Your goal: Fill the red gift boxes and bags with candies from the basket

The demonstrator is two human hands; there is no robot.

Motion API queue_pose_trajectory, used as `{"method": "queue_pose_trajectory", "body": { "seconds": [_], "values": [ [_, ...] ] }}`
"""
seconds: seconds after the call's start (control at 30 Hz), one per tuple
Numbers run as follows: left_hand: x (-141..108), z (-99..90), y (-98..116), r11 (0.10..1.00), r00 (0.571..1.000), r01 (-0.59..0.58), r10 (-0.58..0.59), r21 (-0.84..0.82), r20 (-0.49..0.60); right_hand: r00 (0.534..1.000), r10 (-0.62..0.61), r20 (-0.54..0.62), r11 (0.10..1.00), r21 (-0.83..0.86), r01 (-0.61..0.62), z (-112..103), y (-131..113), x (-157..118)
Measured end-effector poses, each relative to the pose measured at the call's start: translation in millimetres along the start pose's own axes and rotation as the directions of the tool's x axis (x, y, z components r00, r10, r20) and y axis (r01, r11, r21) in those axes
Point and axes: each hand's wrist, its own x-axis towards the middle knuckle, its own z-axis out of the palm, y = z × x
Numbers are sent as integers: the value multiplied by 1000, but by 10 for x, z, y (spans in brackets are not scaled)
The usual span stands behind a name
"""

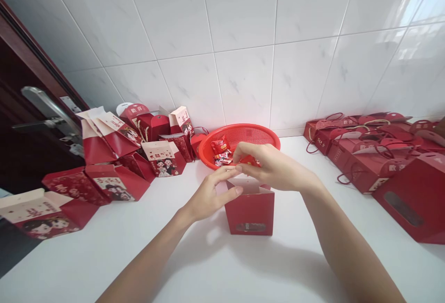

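A red paper gift box (252, 215) stands upright on the white table, its top unfolded and a small clear window low on its front. My left hand (210, 196) is at the box's left top corner, thumb along the front rim and fingers stretching behind it. From the right, my right hand (273, 166) arches over the opening with its fingers curled down. Its fingertips meet my left fingers near the rim, and whatever they pinch is hidden. Right behind the box sits a red plastic basket (239, 129) holding a few wrapped snacks (220, 145), partly covered by my right hand.
Several open red gift boxes (116, 184) with cartoon couples crowd the left side. Along the right, several closed red boxes (361, 154) with cord handles stand in rows. A tiled wall (243, 80) rises behind the table (194, 266); a door handle (52, 106) is at far left.
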Motion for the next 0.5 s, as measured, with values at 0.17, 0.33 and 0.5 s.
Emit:
{"method": "queue_pose_trajectory", "body": {
  "seconds": [0.17, 0.33, 0.5],
  "values": [
    [5, 31, 10, 1000, 1000, 13, -13, -26, -5, 999, -48, -17, 997, 55, 49, -16, -3, -6],
    [-9, 34, 0, 999, 999, 36, -36, 21, -13, 981, -86, -173, 993, 68, 99, -143, -35, -61],
    [-14, 16, -35, 998, 999, -10, 7, 68, 50, 950, -146, -278, 987, 25, 159, -332, -42, -174]
  ]
}}
